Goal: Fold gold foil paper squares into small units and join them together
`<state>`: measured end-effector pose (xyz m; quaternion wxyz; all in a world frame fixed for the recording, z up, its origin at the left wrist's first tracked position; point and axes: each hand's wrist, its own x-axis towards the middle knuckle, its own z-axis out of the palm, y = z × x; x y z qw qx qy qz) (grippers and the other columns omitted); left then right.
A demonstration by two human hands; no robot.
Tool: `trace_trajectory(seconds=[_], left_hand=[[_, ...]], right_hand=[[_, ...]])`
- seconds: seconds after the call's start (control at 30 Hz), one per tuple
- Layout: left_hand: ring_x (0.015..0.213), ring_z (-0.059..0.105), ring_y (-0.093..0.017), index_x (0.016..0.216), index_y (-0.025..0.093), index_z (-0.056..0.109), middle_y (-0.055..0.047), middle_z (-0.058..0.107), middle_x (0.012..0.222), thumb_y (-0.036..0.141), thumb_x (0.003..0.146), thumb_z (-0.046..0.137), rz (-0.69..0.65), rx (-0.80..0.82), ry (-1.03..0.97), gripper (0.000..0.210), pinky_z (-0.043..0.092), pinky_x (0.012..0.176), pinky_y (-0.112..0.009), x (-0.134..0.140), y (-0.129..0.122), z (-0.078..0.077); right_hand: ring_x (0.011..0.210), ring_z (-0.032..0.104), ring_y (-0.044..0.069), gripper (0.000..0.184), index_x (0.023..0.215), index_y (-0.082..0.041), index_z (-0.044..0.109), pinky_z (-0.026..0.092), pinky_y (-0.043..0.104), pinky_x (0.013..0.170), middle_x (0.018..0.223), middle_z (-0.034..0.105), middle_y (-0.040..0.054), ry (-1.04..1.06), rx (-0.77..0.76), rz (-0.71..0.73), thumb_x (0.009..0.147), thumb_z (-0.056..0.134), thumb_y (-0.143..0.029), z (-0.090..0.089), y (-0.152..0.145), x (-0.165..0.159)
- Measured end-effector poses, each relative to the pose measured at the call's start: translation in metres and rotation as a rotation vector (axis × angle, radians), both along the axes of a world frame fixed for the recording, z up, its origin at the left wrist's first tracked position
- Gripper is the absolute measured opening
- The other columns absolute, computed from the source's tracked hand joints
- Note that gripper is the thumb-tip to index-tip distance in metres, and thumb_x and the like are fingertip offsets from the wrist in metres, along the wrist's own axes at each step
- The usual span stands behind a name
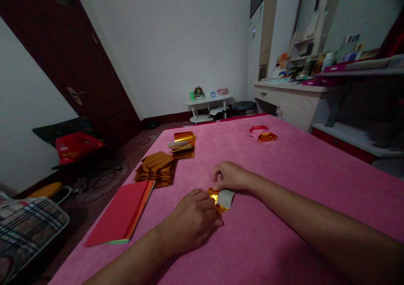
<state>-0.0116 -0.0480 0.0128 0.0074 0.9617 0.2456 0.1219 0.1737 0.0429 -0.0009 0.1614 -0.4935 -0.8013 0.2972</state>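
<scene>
A small sheet of gold foil paper [223, 208] lies on the pink cloth between my hands, partly folded so that a grey-white patch shows. My left hand [197, 215] is closed over its left side, with the fingertips mostly hidden. At the far edge, my right hand [232, 175] pinches the paper between thumb and curled fingers. To the left sits a pile of folded gold-brown papers [157, 167]. Behind that pile is a stack of shiny gold sheets [186, 138] with a pale rounded object [177, 144] on it.
Red and coloured paper sheets [121, 213] lie along the left edge of the pink-covered table [284, 217]. Toward the far right are a folded gold foil piece [267, 137] and a red paper strip [259, 127]. Beyond stand a low white shelf [208, 101] and a dresser [290, 93].
</scene>
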Motion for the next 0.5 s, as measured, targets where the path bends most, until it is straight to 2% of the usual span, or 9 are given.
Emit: trace_trajectory(seconds=[0.17, 0.3, 0.4, 0.5], left_hand=[[0.077, 0.055, -0.016, 0.084, 0.018, 0.057, -0.003, 0.063, 0.08, 0.031, 0.091, 0.042, 0.01, 0.026, 0.026, 0.022, 0.039, 0.079, -0.033, 0.001, -0.002, 0.0], [0.079, 0.055, -0.016, 0.096, 0.019, 0.057, -0.003, 0.064, 0.085, 0.035, 0.091, 0.042, 0.021, 0.004, 0.032, 0.022, 0.039, 0.08, -0.033, 0.001, -0.004, 0.0], [0.083, 0.056, -0.018, 0.097, 0.018, 0.058, -0.004, 0.065, 0.089, 0.042, 0.091, 0.039, 0.04, 0.006, 0.026, 0.031, 0.039, 0.081, -0.035, 0.002, -0.008, -0.004], [0.091, 0.057, -0.019, 0.101, 0.018, 0.059, -0.005, 0.066, 0.096, 0.045, 0.091, 0.039, 0.072, 0.008, 0.011, 0.035, 0.038, 0.085, -0.036, 0.003, -0.008, -0.007]], right_hand=[[0.053, 0.051, 0.009, 0.008, 0.065, -0.015, 0.068, 0.03, 0.018, 0.043, 0.06, 0.063, -0.0002, -0.127, -0.069, -0.003, 0.059, 0.067, -0.02, 0.013, -0.014, 0.007], [0.044, 0.047, 0.009, 0.006, 0.053, -0.014, 0.059, 0.026, 0.018, 0.038, 0.047, 0.055, -0.0011, -0.117, -0.081, -0.088, 0.058, 0.056, -0.013, 0.008, -0.033, 0.022], [0.037, 0.047, 0.009, 0.008, 0.053, -0.016, 0.053, 0.029, 0.017, 0.035, 0.04, 0.05, -0.0027, 0.0, -0.133, -0.155, 0.061, 0.05, -0.014, 0.001, -0.052, 0.031], [0.035, 0.048, 0.008, 0.005, 0.059, -0.018, 0.049, 0.034, 0.016, 0.034, 0.041, 0.049, -0.0051, 0.188, -0.206, -0.303, 0.063, 0.051, -0.014, -0.003, -0.068, 0.032]])
